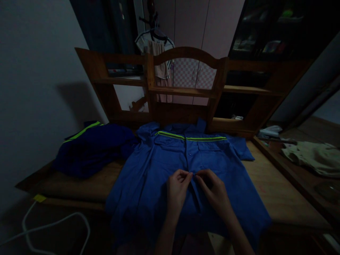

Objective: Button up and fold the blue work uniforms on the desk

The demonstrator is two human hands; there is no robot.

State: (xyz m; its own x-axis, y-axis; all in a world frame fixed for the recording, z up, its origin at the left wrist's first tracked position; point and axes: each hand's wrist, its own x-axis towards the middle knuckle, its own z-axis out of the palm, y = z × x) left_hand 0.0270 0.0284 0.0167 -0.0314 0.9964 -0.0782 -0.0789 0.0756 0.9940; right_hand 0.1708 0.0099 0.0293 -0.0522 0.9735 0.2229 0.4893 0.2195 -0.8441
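A blue work shirt (148,177) with a yellow-green reflective stripe across the chest lies spread face up on a wooden bed platform (276,191). My left hand (177,189) and my right hand (214,191) meet at the middle of the shirt's button placket. Both hands pinch the front edges of the shirt, fingers closed on the cloth. The fingertips nearly touch each other.
A second dark blue garment (92,150) with a yellow-green stripe lies bunched at the left. A wooden headboard with shelves (186,92) stands behind. A beige cloth (310,156) lies at the right. A white cable (53,223) loops on the floor at lower left.
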